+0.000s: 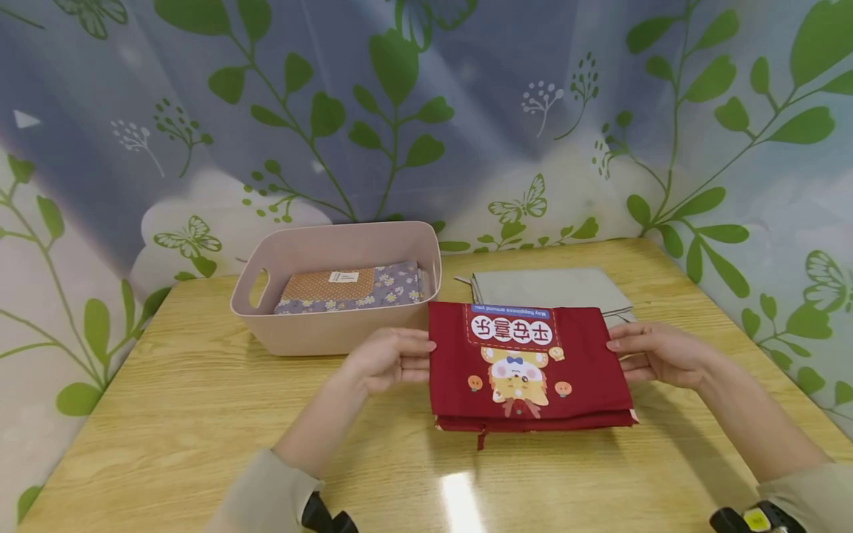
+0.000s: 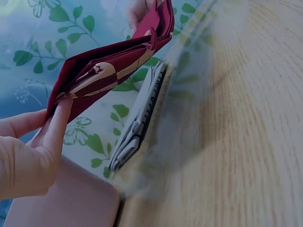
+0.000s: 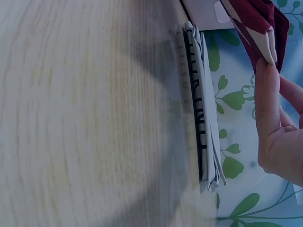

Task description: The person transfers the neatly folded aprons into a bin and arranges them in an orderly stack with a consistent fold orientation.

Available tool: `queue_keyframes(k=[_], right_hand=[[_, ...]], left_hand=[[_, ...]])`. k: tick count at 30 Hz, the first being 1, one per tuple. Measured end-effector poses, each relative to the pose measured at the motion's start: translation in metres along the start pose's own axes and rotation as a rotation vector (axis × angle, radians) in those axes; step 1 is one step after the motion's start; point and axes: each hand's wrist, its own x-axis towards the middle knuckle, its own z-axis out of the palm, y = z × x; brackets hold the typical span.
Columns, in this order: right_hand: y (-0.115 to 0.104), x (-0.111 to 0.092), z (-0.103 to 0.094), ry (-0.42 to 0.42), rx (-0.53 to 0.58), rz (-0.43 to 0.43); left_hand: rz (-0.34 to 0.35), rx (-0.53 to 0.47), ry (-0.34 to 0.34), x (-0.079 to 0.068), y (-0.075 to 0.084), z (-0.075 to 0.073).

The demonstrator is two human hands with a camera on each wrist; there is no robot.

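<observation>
A folded red cloth [image 1: 586, 355] with a cartoon animal and upside-down lettering is held up over the table, a short red strap hanging from its near edge. My left hand [image 1: 386, 359] pinches its left side, and my right hand [image 1: 666, 357] pinches the right side. In the left wrist view, the folded layers of the red cloth [image 2: 111, 54] show cream patches inside, with the left hand [image 2: 33, 151] at one corner. The right wrist view has the right hand [image 3: 281, 127] gripping the opposite corner between thumb and fingers.
Behind the red cloth, a folded pale grey cloth [image 1: 546, 285] lies on the wooden table [image 1: 200, 429]. A pink plastic bin [image 1: 333, 333] at the back left contains a folded floral cloth [image 1: 393, 287] with an orange dotted panel. A leaf-print curtain [image 1: 466, 133] hangs behind.
</observation>
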Motion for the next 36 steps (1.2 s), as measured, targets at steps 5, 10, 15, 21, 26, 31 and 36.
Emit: queue_keyframes(k=[5,10,15,21,26,31,36], right_hand=[[-0.008,0.002,0.005,0.001,-0.002,-0.002],[-0.019,0.003,0.010,0.025,-0.015,-0.008],[-0.029,0.006,0.019,0.034,-0.043,-0.006],[-0.041,0.013,0.030,0.049,-0.051,-0.021],[-0.048,0.022,0.039,0.121,-0.065,-0.007],[-0.052,0.031,0.047,0.188,-0.056,0.017],[-0.056,0.037,0.054,0.228,-0.044,0.028]], left_hand=[[0.027,-0.003,-0.020,-0.007,0.012,-0.001],[0.077,0.015,-0.053,-0.013,0.024,-0.005],[0.101,0.019,-0.060,-0.022,0.036,-0.009],[0.122,0.020,-0.049,-0.030,0.047,-0.016],[0.129,0.031,-0.018,-0.034,0.053,-0.023],[0.128,0.021,0.004,-0.038,0.056,-0.028],[0.127,0.004,0.006,-0.042,0.061,-0.030]])
